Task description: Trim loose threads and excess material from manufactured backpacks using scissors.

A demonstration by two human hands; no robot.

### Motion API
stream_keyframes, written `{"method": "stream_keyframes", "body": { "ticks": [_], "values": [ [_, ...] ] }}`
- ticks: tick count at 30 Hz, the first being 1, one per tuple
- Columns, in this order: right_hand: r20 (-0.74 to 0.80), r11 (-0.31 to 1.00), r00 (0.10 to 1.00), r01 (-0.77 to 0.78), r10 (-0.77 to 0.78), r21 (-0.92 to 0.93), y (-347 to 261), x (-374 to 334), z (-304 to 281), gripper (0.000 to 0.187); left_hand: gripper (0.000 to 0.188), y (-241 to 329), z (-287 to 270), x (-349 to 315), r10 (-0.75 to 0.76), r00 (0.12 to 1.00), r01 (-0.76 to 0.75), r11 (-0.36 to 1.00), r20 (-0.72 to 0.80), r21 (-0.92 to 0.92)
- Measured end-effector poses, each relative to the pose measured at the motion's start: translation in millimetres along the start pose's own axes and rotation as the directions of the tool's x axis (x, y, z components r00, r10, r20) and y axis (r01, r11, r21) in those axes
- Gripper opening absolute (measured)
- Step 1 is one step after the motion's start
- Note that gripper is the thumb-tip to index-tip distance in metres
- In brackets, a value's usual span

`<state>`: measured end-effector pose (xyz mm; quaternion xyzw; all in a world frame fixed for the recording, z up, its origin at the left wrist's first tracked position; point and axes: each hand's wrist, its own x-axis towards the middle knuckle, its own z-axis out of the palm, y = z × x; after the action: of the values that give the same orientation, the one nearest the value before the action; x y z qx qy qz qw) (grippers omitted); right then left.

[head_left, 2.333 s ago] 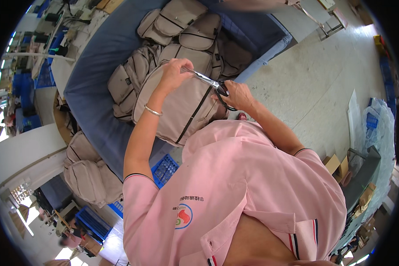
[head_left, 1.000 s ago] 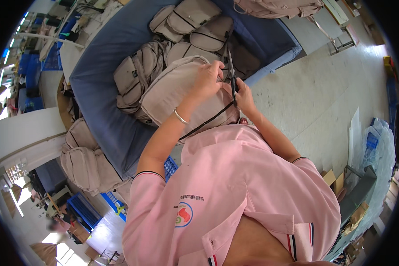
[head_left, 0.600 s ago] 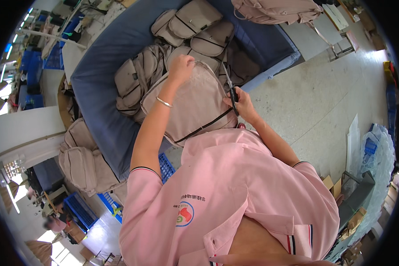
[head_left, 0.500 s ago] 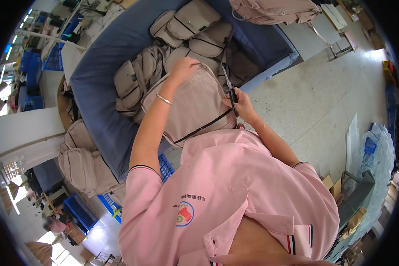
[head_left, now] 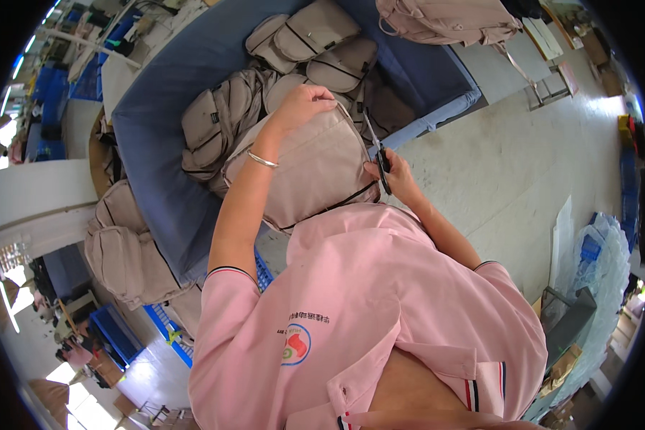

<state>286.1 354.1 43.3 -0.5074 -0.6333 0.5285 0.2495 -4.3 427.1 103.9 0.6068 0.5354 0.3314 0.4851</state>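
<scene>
A beige backpack [head_left: 310, 166] with a black strip near its lower edge lies tilted in front of my body. My left hand [head_left: 302, 107], a silver bangle on its wrist, is closed on the piped edge at the bag's far top. At the bag's right side, my right hand [head_left: 401, 178] grips scissors [head_left: 383, 168] by their black handles. Their metal blades point up and away, alongside the bag's right edge. Whether the blades touch the fabric I cannot tell.
A blue fabric-sided bin [head_left: 166, 154] beyond holds several beige backpacks [head_left: 317, 30]. A pink backpack [head_left: 448, 20] rests past its far right corner. More beige bags [head_left: 132, 251] are at left, above a blue crate [head_left: 168, 331]. Clear plastic wrap [head_left: 605, 254] stands at right.
My left hand has shifted slightly right along the bag's top edge. The right hand and scissors are a little lower and farther right, and the bag's surface looks smoother.
</scene>
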Motion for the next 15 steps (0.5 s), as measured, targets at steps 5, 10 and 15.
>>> {"method": "stream_keyframes", "body": {
  "ticks": [5,10,15],
  "values": [
    [-0.001,0.965,1.000,0.010,-0.011,-0.261,-18.0,-0.3,0.3,0.054,0.015,11.1,6.6,-13.8,-0.011,0.996,0.026,0.984,-0.089,0.178],
    [0.033,0.870,0.994,0.106,-0.103,-0.481,-26.3,-7.4,0.4,0.064,0.019,12.4,10.5,-27.2,0.022,0.988,-0.003,0.992,-0.153,0.123],
    [0.046,0.845,0.991,0.132,-0.126,-0.518,-42.2,-5.1,0.0,0.065,0.018,13.0,12.8,-33.6,0.059,0.985,-0.032,0.986,-0.161,0.164]
  ]
}}
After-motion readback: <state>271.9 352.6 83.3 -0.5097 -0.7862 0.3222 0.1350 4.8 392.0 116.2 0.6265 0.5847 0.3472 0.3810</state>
